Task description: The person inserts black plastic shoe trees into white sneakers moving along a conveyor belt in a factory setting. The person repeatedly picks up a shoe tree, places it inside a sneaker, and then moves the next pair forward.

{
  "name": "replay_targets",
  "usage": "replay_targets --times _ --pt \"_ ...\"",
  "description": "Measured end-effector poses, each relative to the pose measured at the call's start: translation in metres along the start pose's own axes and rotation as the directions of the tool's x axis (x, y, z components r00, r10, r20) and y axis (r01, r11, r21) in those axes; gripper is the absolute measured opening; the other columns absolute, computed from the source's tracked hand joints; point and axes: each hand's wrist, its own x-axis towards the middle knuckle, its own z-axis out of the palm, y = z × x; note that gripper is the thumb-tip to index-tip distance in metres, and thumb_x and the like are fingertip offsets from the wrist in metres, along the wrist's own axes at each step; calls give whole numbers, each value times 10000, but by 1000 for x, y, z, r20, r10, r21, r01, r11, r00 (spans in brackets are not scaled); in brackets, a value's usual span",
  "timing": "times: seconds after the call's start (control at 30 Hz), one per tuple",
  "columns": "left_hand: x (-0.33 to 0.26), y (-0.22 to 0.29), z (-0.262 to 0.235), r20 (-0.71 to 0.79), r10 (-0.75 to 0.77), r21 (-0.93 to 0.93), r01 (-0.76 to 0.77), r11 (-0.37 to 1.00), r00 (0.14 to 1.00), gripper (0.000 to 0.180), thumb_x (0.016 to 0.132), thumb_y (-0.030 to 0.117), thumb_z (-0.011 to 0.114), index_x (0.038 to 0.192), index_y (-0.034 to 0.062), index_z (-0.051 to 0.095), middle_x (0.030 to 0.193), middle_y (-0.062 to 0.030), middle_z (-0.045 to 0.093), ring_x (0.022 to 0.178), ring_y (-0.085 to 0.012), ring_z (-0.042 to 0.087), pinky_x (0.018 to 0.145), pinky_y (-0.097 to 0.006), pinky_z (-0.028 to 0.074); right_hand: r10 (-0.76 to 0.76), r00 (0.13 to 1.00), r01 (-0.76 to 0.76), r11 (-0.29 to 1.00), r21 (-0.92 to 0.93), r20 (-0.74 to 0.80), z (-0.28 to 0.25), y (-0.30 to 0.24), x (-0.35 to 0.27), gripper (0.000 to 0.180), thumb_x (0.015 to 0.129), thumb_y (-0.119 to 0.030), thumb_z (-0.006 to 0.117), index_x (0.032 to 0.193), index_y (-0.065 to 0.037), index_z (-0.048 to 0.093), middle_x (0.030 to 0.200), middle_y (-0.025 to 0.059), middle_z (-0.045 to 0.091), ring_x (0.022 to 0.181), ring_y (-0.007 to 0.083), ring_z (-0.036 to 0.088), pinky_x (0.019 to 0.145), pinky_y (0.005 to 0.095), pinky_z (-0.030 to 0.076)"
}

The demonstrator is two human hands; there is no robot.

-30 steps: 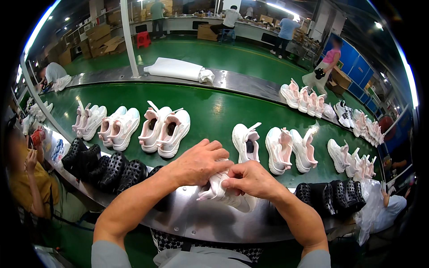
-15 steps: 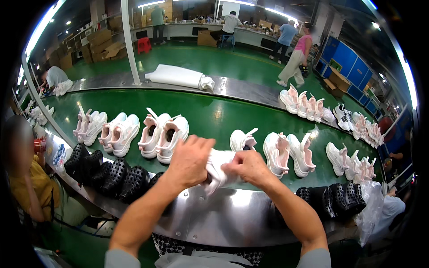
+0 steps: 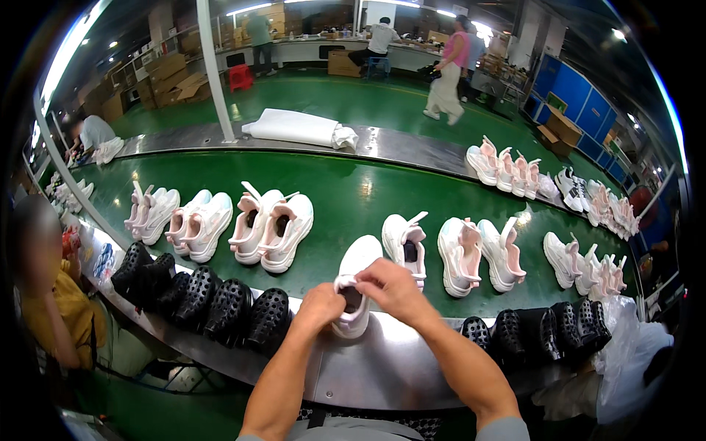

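Both hands meet over a single white low-top sneaker (image 3: 358,283) that lies with its toe pointing away from the person, its heel on the shiny steel surface (image 3: 382,367) and its front reaching onto the green conveyor belt (image 3: 353,198). The left hand (image 3: 318,307) is closed on the near left edge of the shoe's opening, fingers curled over the collar. The right hand (image 3: 393,288) pinches the tongue or upper edge at the same opening, its fingers bent tight over the material. The two hands almost touch each other above the shoe's mouth.

Just beyond the sneaker, on the belt, stands another white shoe with a raised heel tab (image 3: 406,246), and to its right a pair of white-and-pink sneakers (image 3: 482,253). Further right sit more pale sneakers (image 3: 581,264), and a long row of them (image 3: 544,176) runs along the far side of the belt. To the left of the held shoe lies a pair of white sneakers with pink linings (image 3: 272,228), then two further white pairs (image 3: 176,217).

On the steel surface, left of the left hand, is a row of black perforated moulded shoe forms (image 3: 198,290); a similar black row (image 3: 544,331) lies to the right, beside crumpled clear plastic bags (image 3: 625,353). A folded white sheet (image 3: 298,128) rests on the far steel strip. At the left edge sits a person in a yellow top (image 3: 51,316).
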Motion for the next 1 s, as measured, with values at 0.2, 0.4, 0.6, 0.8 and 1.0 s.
replay_targets --times 0.2,0.4,0.6,0.8,1.0 --pt "47 41 -35 -58 -70 93 75 993 996 372 786 156 614 1092 -41 692 1117 -302 678 1092 -420 662 948 -464 523 412 818 -573 653 -496 -402 -57 88 3 477 839 -245 728 1097 130 586 1016 308 673 961 420 679 862 489 545" --pt "46 104 11 -376 468 381 -327 865 800 582 808 165 730 1322 -5 518 1196 -260 615 1135 -455 586 949 -491 502 767 630 -761 579 -293 -122 -50 97 11 650 785 -250 745 1282 89 498 1140 318 658 1086 449 652 935 479 533" --pt "102 70 93 -341 348 -8 -373 928 873 478 809 104 751 1223 15 531 955 -266 685 963 -441 673 873 -507 514 183 976 -215 895 -391 -118 -43 134 27 387 763 -26 616 1140 -109 647 1164 162 628 1094 412 558 961 473 481" --pt "100 58 91 -478 395 7 -447 895 784 256 849 18 671 1091 42 591 894 -193 677 853 -417 672 764 -463 532 125 992 -102 834 -541 5 -44 124 24 322 768 34 582 1019 -143 678 1121 150 625 1083 381 555 953 454 484" --pt "64 86 90 -435 669 289 -610 738 603 337 784 33 718 1115 89 687 1012 -146 608 962 -360 612 814 -446 531 179 899 -352 839 -415 -399 -27 133 6 472 790 -97 673 1232 -11 531 1143 224 609 1104 442 564 970 518 478"
